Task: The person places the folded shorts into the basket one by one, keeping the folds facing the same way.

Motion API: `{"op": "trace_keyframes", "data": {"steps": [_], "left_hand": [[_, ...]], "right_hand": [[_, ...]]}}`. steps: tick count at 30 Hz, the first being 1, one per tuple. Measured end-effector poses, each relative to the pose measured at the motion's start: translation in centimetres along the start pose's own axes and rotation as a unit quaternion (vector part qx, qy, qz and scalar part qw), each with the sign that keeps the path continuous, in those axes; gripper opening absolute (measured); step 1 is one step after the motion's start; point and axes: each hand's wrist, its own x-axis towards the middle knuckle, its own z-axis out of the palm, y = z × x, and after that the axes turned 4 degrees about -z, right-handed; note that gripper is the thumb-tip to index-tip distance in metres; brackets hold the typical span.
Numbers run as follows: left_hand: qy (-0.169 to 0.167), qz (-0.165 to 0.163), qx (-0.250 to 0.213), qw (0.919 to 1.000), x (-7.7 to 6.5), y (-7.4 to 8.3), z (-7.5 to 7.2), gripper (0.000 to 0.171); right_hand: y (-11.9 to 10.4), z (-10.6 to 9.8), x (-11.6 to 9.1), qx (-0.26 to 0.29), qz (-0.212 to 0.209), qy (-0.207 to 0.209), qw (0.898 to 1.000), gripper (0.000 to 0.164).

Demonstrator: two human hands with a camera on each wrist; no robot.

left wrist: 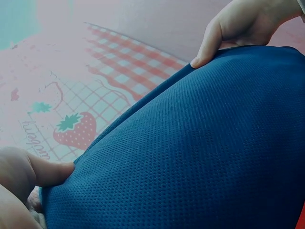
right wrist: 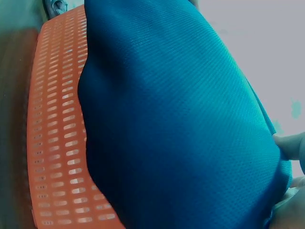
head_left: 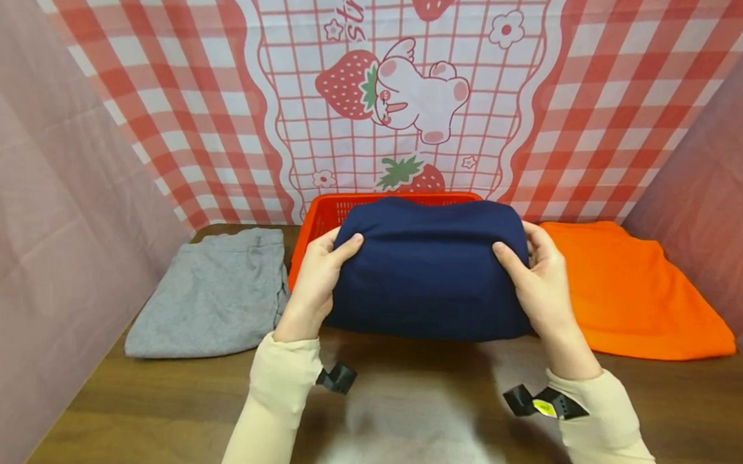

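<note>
A folded navy blue cloth (head_left: 428, 283), perhaps a garment, is held up between both hands in front of the red basket (head_left: 322, 219). My left hand (head_left: 317, 271) grips its left end, thumb on the near face and fingers behind. At the opposite end my right hand (head_left: 544, 281) pinches it the same way. The left wrist view shows the ribbed weave of the blue cloth (left wrist: 190, 143) stretched between both thumbs. In the right wrist view the slotted wall of the basket (right wrist: 57, 133) appears below and beyond the cloth. Most of the basket's inside is hidden.
Folded grey cloth (head_left: 219, 294) lies on the wooden table (head_left: 419, 414) to the left of the basket. A folded orange cloth (head_left: 642, 299) lies to the right. Behind stands a checked strawberry-print curtain (head_left: 390, 87), with pink fabric walls (head_left: 49, 197) on the sides.
</note>
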Motion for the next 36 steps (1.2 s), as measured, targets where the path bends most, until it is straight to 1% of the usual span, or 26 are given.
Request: {"op": "trace_keyframes", "data": {"steps": [3,8,10,14,17,21,27,31,36], "left_hand": [[0.005,0.0,0.003,1.0,0.2,-0.1,0.0,0.03],[0.012,0.001,0.011,0.9999,0.6,0.1,-0.1,0.03],[0.012,0.0,0.012,0.9998,0.7,0.1,-0.1,0.031],[0.012,-0.006,0.009,0.9999,0.7,-0.1,-0.3,0.032],[0.013,-0.008,0.007,0.9999,0.7,-0.2,-0.4,0.032],[0.01,-0.006,0.002,0.9999,1.0,-0.1,-0.6,0.032],[-0.003,-0.014,-0.001,0.9999,1.8,0.1,-0.7,0.033],[-0.001,-0.026,-0.005,0.9997,2.2,0.0,-0.8,0.033],[0.004,-0.028,0.005,0.9996,2.6,-0.2,-0.9,0.033]], "right_hand": [[0.0,0.1,0.2,-0.005,0.0,-0.006,1.0,0.04],[0.1,0.4,0.7,0.009,-0.007,-0.001,1.0,0.038],[0.0,0.5,0.9,-0.004,-0.014,0.003,1.0,0.038],[0.0,0.8,0.8,-0.072,-0.031,0.01,0.997,0.041],[0.1,1.0,0.9,-0.109,-0.041,0.016,0.993,0.042],[0.2,1.2,1.4,-0.118,-0.043,0.017,0.992,0.042],[0.2,1.3,2.2,-0.122,-0.039,0.016,0.992,0.044],[0.4,1.5,2.4,-0.147,-0.036,0.02,0.988,0.046],[1.0,1.7,2.7,-0.173,-0.031,0.024,0.984,0.046]]}}
